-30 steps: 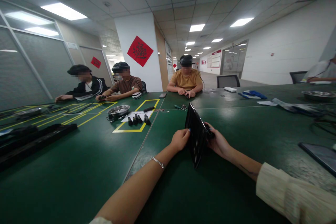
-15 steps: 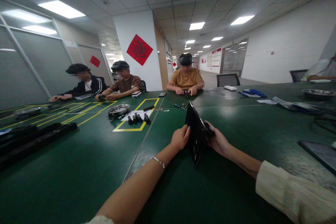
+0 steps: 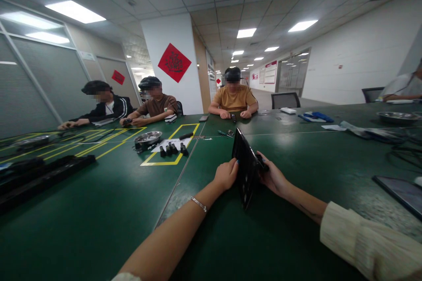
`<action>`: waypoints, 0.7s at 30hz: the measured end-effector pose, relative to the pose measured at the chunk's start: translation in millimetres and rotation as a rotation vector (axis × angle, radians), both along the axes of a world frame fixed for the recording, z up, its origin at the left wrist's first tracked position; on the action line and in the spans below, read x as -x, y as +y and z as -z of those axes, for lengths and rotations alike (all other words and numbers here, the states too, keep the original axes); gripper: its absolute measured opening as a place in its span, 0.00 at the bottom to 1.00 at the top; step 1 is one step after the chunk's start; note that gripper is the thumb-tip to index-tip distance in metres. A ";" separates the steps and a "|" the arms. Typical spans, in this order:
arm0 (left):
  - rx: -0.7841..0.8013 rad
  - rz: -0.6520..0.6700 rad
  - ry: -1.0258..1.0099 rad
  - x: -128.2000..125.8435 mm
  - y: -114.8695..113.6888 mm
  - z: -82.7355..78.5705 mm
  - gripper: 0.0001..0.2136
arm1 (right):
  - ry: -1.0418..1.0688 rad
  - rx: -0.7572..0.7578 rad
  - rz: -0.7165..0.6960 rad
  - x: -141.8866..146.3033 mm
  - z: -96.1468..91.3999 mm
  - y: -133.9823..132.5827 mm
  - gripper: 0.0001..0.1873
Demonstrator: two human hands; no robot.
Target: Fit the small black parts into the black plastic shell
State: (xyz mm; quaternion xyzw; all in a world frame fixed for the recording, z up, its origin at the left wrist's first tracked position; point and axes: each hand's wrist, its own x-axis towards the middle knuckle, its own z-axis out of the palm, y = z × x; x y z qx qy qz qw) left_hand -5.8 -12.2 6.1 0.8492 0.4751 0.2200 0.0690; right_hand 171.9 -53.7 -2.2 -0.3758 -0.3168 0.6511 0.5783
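A thin, glossy black tablet-like panel (image 3: pixel 245 171) stands tilted above the green table in front of me, seen almost edge-on. My left hand (image 3: pixel 227 174) grips its left side, thumb against the dark face and the other fingers mostly hidden. Behind the panel, my right hand (image 3: pixel 273 176) is closed around a small black part (image 3: pixel 262 163) at its back. How that part joins the panel I cannot make out. Beyond the panel lies a small tool with a dark green handle (image 3: pixel 222 132).
On the left, several black cylindrical parts (image 3: pixel 172 148) sit by a yellow taped rectangle (image 3: pixel 158 163) and a metal bowl (image 3: pixel 147 137). A long black tray (image 3: pixel 49 178) is nearer. At right lies a dark tablet (image 3: pixel 398 193). Co-workers sit across, one in a mustard shirt (image 3: pixel 233 98).
My hands and the panel keep almost the same pose. Across the table, the co-worker's hands have moved apart from a small black object, which now stands between them. The view has shifted slightly.
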 end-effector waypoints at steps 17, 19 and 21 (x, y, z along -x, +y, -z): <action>0.020 -0.031 -0.044 -0.9 2.6 1.9 0.26 | 0.009 0.034 0.026 1.9 -1.5 -0.8 0.25; 0.025 -0.029 -0.046 -0.8 3.7 2.4 0.25 | 0.006 0.028 0.021 0.8 0.9 1.1 0.25; 0.044 -0.037 -0.052 -0.9 4.3 2.2 0.25 | -0.002 0.018 0.018 -0.1 2.5 1.9 0.25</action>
